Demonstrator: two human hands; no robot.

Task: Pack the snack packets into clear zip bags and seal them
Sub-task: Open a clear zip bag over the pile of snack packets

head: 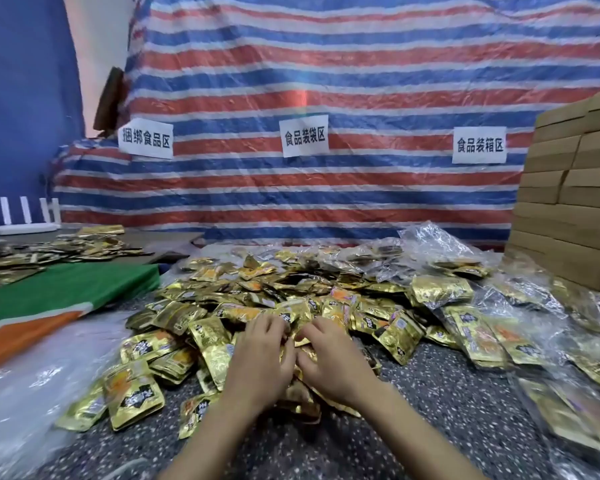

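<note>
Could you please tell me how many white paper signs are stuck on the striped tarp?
3 on the striped tarp: the left sign, the middle sign, and the right sign near the cardboard boxes. None appears hidden.

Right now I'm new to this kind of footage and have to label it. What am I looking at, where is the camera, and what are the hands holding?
There is no machine here. A person works with bare hands, and the one picture comes from a wide-angle camera worn on the head, looking forward and down. The left hand and right hand meet at the near edge of a heap of gold foil snack packets. Their fingers are curled round a few packets, apparently gathering a bunch. The heap lies on a dark speckled table. To the right lie clear plastic bags already filled with packets. Behind hangs a red, white and blue striped tarpaulin with white paper signs. Brown cardboard boxes are stacked at the right.
</note>
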